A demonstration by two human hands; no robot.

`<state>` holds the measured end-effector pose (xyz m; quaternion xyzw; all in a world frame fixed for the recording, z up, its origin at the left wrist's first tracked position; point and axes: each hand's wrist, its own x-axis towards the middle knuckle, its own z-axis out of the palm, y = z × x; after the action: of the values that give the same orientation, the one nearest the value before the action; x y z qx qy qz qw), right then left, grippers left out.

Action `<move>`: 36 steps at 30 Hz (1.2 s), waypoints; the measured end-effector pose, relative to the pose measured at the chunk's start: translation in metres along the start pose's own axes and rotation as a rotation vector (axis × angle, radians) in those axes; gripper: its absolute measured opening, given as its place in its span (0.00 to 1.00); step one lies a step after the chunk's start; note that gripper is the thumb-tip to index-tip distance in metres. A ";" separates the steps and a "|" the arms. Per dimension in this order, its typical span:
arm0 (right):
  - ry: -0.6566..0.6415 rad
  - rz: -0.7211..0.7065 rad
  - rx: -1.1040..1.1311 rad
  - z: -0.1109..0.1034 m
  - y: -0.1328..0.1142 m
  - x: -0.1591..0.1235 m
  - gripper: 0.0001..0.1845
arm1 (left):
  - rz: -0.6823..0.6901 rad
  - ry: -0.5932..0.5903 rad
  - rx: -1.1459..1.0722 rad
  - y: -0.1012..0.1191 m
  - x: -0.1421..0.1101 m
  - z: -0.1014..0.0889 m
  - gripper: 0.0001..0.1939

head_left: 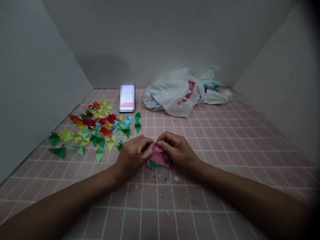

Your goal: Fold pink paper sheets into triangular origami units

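Note:
My left hand (135,155) and my right hand (176,150) meet at the middle of the pink tiled floor (225,140). Both pinch a small pink paper piece (158,155) between thumbs and fingers, held just above the tiles. Under it lies a small stack of paper squares (155,163), with pink and green edges showing. The fingertips hide the top of the pink piece.
Several folded paper triangles (97,128) in green, yellow, red, orange and blue are scattered to the left. A phone (127,97) stands against the back wall. White plastic bags (180,91) lie at the back right. Grey walls close in left, back and right.

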<state>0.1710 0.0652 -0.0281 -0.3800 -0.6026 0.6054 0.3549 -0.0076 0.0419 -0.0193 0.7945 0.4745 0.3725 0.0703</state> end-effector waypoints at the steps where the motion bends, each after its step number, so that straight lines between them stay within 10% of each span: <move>1: -0.009 0.002 0.001 -0.001 0.000 0.000 0.10 | -0.027 0.000 -0.025 0.000 0.000 0.000 0.07; 14: 0.030 -0.070 -0.091 -0.002 -0.004 0.001 0.10 | -0.510 -0.161 -0.565 0.002 0.002 0.000 0.08; 36: 0.014 -0.002 0.011 -0.006 -0.005 0.004 0.16 | -0.560 -0.141 -0.648 0.004 0.005 -0.002 0.10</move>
<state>0.1740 0.0719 -0.0228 -0.3814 -0.5973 0.6056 0.3618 -0.0047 0.0427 -0.0130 0.5957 0.5242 0.4135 0.4465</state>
